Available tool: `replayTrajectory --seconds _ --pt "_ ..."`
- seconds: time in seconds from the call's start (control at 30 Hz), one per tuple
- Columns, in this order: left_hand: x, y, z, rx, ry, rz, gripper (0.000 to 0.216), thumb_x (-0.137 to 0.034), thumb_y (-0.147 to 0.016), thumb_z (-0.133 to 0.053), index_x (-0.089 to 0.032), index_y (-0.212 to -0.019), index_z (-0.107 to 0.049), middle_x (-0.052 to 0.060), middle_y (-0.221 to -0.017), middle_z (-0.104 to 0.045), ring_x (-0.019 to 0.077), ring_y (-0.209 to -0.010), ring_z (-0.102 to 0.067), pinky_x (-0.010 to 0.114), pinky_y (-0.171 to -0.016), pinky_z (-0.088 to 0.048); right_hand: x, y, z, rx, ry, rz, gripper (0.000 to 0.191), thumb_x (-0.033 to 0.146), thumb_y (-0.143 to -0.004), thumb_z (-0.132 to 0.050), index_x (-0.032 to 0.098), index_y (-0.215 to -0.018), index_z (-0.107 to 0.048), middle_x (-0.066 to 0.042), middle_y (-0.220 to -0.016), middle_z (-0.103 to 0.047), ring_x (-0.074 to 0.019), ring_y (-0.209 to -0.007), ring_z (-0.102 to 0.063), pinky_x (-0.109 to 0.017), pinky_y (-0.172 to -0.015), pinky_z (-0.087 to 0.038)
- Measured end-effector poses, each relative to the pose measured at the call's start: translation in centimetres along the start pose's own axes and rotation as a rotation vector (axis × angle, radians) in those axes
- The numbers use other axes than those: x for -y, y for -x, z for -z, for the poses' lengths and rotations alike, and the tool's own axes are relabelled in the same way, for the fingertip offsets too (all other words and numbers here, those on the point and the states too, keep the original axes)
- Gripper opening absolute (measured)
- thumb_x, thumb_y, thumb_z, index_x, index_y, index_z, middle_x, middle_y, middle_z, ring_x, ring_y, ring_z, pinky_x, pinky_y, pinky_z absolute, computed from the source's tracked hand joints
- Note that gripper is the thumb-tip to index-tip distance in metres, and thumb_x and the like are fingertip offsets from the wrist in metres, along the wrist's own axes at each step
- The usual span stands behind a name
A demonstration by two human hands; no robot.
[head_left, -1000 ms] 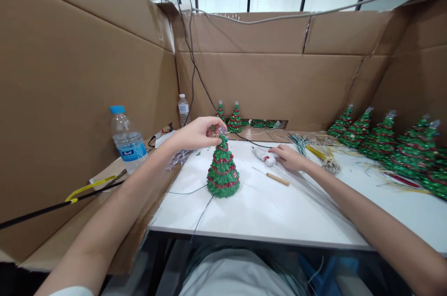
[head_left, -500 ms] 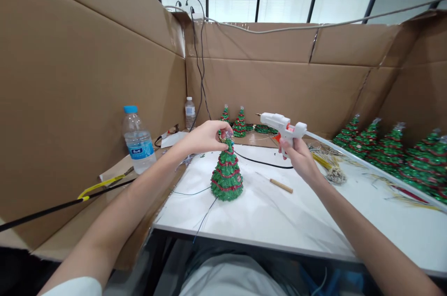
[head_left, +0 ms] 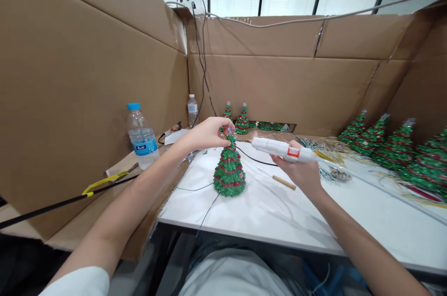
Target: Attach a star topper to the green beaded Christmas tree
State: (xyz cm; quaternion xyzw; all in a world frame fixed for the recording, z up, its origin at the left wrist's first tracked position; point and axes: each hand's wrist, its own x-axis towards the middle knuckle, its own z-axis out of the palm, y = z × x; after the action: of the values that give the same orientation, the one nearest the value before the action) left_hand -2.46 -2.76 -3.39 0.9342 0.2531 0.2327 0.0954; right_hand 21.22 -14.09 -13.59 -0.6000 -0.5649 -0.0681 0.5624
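A small green beaded Christmas tree [head_left: 229,169] with red garland stands on the white table [head_left: 279,212]. My left hand [head_left: 209,133] pinches its tip, fingers closed on a small topper piece. My right hand [head_left: 301,168] grips a white glue gun [head_left: 281,149] turned on its side, nozzle pointing left toward the tree's top, a short way from it. A clear glue stick trails from the gun's back to the right.
A water bottle [head_left: 141,135] stands on cardboard at left, a second bottle [head_left: 192,110] farther back. Finished trees [head_left: 398,147] line the right side, two more trees [head_left: 240,119] at the back. A wooden-handled tool [head_left: 283,181] and wire bundles [head_left: 324,158] lie on the table. Cardboard walls surround the desk.
My right hand lifted the glue gun off the table, then tipped it sideways and brought its nozzle closer to the tree top. My left hand stayed pinched on the tip.
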Motion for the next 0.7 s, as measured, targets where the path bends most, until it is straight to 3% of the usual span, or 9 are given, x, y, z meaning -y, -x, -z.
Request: replayTrajectory --seconds 0.17,0.7 --pt "-0.1 0.0 0.0 0.003 -0.013 0.008 0.033 -0.023 -0.067 -0.063 -0.013 -0.098 -0.065 0.003 -0.085 -0.064 0.0126 -0.066 -0.054 0.025 -0.062 -0.043 0.3 0.3 -0.3 -0.030 0.196 0.104 0.023 0.033 -0.067 -0.063 0.022 -0.060 -0.044 0.006 -0.050 -0.047 -0.0101 -0.048 -0.041 -0.022 -0.049 -0.031" --pt "-0.3 0.1 0.1 0.010 -0.089 -0.010 0.027 -0.023 -0.069 -0.062 -0.015 -0.095 -0.064 0.004 -0.089 -0.064 0.0138 -0.072 -0.055 0.024 -0.060 -0.039 -0.3 0.8 -1.1 -0.067 0.328 0.269 0.022 0.033 -0.071 -0.060 0.022 -0.062 -0.043 0.005 -0.051 -0.048 -0.0096 -0.047 -0.043 -0.022 -0.049 -0.029"
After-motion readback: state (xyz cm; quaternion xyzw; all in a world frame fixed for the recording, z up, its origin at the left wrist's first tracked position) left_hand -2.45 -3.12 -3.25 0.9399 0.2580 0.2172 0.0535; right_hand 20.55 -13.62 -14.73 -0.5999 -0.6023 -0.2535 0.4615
